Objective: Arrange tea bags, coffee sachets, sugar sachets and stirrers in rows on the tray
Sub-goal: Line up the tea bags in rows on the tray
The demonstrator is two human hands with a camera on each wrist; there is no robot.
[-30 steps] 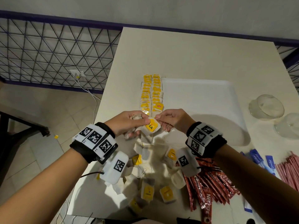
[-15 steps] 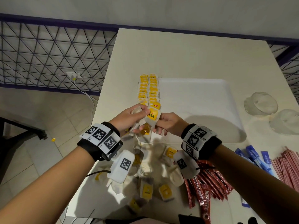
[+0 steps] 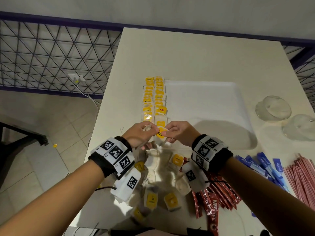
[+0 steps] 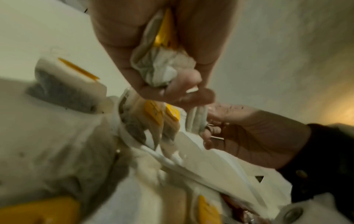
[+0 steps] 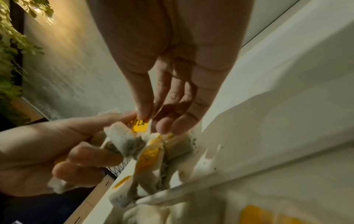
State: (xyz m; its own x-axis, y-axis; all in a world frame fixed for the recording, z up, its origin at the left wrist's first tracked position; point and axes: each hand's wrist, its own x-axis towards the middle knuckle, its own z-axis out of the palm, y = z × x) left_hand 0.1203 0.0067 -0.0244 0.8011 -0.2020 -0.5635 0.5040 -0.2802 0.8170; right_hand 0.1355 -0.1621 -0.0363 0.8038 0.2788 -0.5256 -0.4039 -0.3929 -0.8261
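Note:
Two rows of yellow-tagged tea bags (image 3: 154,97) lie along the left side of the white tray (image 3: 204,103). Just above the tray's near left corner both hands meet on one tea bag (image 3: 160,135). My left hand (image 3: 144,133) grips a bunch of tea bags (image 4: 159,66) in its curled fingers, and its forefinger and thumb touch the shared bag. My right hand (image 3: 175,132) pinches that bag's yellow tag (image 5: 140,126) between thumb and forefinger. A loose pile of tea bags (image 3: 160,193) lies on the table under my wrists.
Red coffee sachets (image 3: 214,196), blue sugar sachets (image 3: 265,167) and red-and-white stirrers (image 3: 301,181) lie at the near right. Two clear glass cups (image 3: 274,108) stand right of the tray. The table's left edge drops to a tiled floor beside a metal grid fence (image 3: 51,55).
Both hands have moved forward together with the tea bag, from over the loose pile to the near end of the tea bag rows. The grips look unchanged.

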